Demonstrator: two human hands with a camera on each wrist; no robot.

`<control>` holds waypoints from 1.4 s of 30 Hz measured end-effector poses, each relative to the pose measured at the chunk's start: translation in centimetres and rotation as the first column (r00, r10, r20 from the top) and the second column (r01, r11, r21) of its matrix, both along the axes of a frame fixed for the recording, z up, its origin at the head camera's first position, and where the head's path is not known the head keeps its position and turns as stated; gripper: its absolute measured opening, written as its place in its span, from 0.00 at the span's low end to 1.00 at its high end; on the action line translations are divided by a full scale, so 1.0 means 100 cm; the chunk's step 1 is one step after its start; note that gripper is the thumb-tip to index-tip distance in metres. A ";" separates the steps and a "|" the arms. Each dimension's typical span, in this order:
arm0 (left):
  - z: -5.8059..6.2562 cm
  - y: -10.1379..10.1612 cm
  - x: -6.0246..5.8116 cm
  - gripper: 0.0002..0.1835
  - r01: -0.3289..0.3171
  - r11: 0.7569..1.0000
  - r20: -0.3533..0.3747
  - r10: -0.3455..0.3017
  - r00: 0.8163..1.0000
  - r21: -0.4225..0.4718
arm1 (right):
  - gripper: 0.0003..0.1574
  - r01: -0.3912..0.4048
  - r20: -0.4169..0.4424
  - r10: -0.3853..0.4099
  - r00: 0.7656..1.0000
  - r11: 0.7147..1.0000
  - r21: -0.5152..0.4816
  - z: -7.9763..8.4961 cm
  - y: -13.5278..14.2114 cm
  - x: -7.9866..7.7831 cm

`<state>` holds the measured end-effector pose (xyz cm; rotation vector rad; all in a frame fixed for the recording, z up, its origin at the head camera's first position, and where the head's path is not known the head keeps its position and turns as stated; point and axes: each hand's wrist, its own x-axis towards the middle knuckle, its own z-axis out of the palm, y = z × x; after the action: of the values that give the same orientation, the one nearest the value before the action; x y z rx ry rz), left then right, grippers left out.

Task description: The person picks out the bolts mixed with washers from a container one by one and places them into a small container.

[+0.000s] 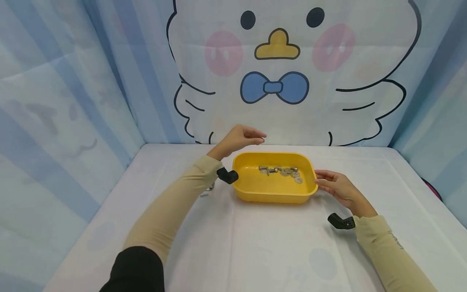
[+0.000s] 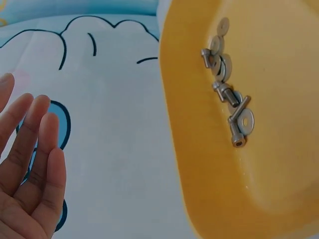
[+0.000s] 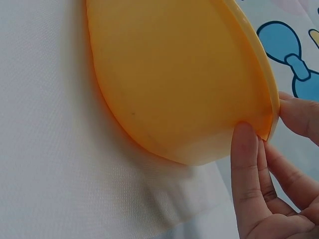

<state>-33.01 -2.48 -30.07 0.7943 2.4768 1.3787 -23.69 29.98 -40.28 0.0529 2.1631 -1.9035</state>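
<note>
A yellow plastic tray point(image 1: 275, 198) rests on the white-covered table, with its far wall near the backdrop. Several metal socket-head bolts point(image 2: 238, 140) and flat washers point(image 2: 245, 122) lie together on its floor, toward the far side. My left hand point(image 1: 240, 138) hovers beyond the tray's far left rim, fingers loosely extended and holding nothing. At the tray's right end, my right hand point(image 1: 339, 188) pinches the rim; in the right wrist view one digit point(image 3: 245, 154) lies against the outer wall and others meet the rim's edge.
Small metal pieces point(image 1: 209, 187) lie on the table left of the tray, partly covered by my left forearm. A cloth backdrop point(image 1: 277, 121) with a cartoon face stands right behind the table, and striped curtains point(image 1: 65, 121) hang at both sides.
</note>
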 end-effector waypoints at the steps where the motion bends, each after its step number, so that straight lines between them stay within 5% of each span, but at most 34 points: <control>1: 0.000 0.003 0.000 0.17 0.003 1.000 0.000 -0.003 1.000 -0.005 | 0.45 0.001 0.003 -0.001 1.000 1.000 0.000 0.000 0.000 0.000; 18: -0.020 0.042 -0.013 0.15 0.017 0.994 0.007 -0.016 1.000 -0.111 | 0.44 0.002 -0.002 -0.002 1.000 1.000 -0.004 -0.002 0.001 0.001; 28: -0.036 0.055 -0.018 0.13 -0.003 0.982 -0.066 -0.010 0.998 -0.189 | 0.42 0.005 -0.003 -0.006 1.000 1.000 -0.014 -0.001 0.001 0.001; 42: -0.056 0.063 -0.026 0.15 0.079 0.964 -0.095 -0.106 0.990 -0.253 | 0.45 0.005 -0.006 -0.005 1.000 1.000 0.010 0.001 -0.001 0.000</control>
<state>-35.57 3.85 -35.72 0.9348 2.5885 0.9927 -23.67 29.91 -40.23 0.0544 2.1782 -1.8985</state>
